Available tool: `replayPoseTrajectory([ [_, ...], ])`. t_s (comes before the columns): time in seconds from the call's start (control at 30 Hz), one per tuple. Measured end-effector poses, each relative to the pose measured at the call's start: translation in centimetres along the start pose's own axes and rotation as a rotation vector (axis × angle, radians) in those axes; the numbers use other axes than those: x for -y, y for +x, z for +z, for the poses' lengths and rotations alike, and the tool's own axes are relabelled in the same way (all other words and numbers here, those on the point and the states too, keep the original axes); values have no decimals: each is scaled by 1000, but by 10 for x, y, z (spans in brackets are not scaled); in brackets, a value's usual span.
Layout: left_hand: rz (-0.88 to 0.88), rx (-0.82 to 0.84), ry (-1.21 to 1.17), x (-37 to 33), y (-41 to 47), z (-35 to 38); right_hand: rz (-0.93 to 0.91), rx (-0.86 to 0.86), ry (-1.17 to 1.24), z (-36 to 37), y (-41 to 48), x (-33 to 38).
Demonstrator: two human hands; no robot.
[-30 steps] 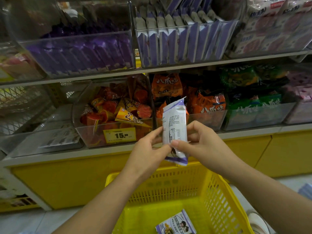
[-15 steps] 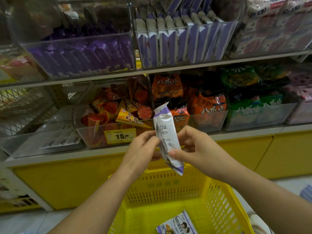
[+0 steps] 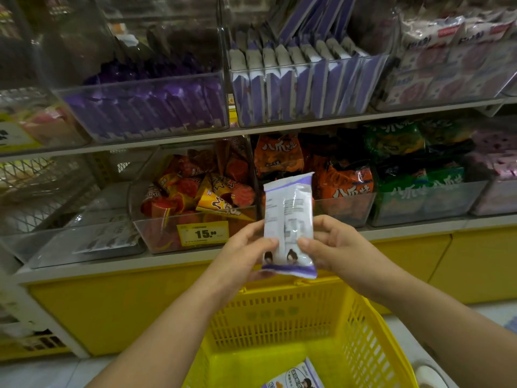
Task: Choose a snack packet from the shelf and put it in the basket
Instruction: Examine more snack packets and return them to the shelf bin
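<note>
A white and purple snack packet (image 3: 288,208) stands upright in front of the lower shelf, its printed back facing me. My left hand (image 3: 246,253) pinches its lower left edge and my right hand (image 3: 333,245) pinches its lower right edge. Below the hands stands a yellow plastic basket (image 3: 282,317), and another packet of the same kind (image 3: 296,376) lies on its bottom.
Clear bins line two shelves: purple packets (image 3: 145,107) and white-purple packets (image 3: 305,82) above, red-orange cone snacks (image 3: 201,191), orange bags (image 3: 344,186) and green bags (image 3: 419,189) below. A yellow price tag (image 3: 202,233) reads 15. The shelf base (image 3: 112,309) is yellow.
The packet was turned from edge-on and tilted to upright and flat toward me. Both hands stayed on it above the basket.
</note>
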State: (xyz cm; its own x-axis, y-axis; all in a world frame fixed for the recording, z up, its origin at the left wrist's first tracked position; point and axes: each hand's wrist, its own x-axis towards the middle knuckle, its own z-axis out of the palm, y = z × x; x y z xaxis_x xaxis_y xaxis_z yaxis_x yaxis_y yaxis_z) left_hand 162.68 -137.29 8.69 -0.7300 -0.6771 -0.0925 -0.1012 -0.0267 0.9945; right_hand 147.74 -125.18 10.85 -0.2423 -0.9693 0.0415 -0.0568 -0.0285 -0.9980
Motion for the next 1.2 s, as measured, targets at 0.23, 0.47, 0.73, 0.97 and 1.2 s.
replayPoseTrajectory([
  [0.23, 224, -140, -90, -27, -14, 3, -209, -256, -420, 1, -2, 20],
  [0.47, 534, -210, 151, -87, -31, 9, -532, -105, -1147, 11, 0, 94],
  [0.73, 782, -460, 307, -186, -28, 16, -722, -200, -1093, 14, 27, 178],
  [0.97, 913, -291, 369, -236, 7, -1, -874, -303, -795, 0, 77, 213],
  [1.2, 917, -379, 713, -268, 72, -57, -751, -330, -617, -15, 164, 230],
])
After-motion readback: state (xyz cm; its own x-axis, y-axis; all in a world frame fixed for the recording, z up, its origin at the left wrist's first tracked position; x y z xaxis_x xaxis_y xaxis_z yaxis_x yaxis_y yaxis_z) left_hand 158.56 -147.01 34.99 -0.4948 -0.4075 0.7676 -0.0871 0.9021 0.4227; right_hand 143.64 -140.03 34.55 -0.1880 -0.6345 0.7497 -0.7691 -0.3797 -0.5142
